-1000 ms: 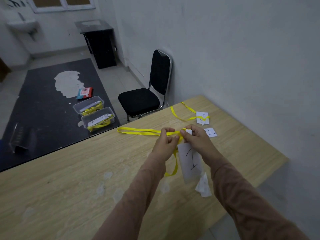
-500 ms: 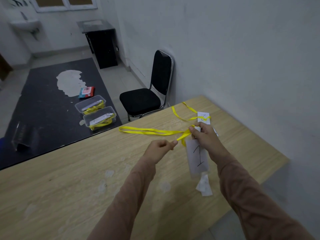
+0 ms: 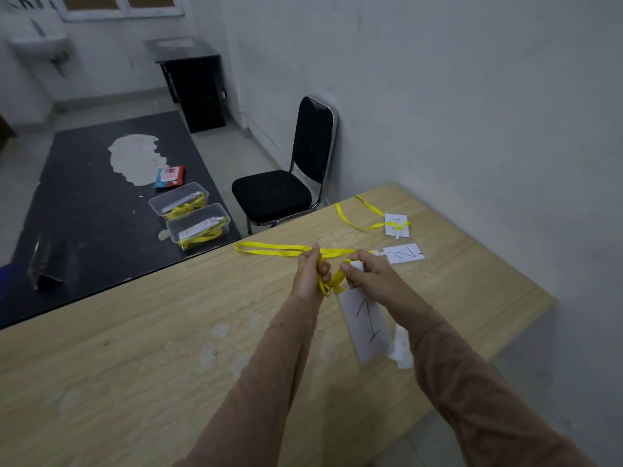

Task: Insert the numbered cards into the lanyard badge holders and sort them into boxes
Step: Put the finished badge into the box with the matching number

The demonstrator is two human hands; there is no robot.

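At mid-frame, over the wooden table (image 3: 135,348), the left grip (image 3: 312,274) is curled around a bunched yellow lanyard (image 3: 332,284). The right grip (image 3: 367,276) pinches the top of a badge holder (image 3: 365,323) whose card shows "1", and the holder hangs toward the lower frame. A flat yellow strap (image 3: 279,250) lies on the table just behind both grips. Right of centre lie two cards marked "2" (image 3: 404,253) (image 3: 396,225). On the floor at left stand two clear boxes (image 3: 178,200) (image 3: 199,225) holding lanyards.
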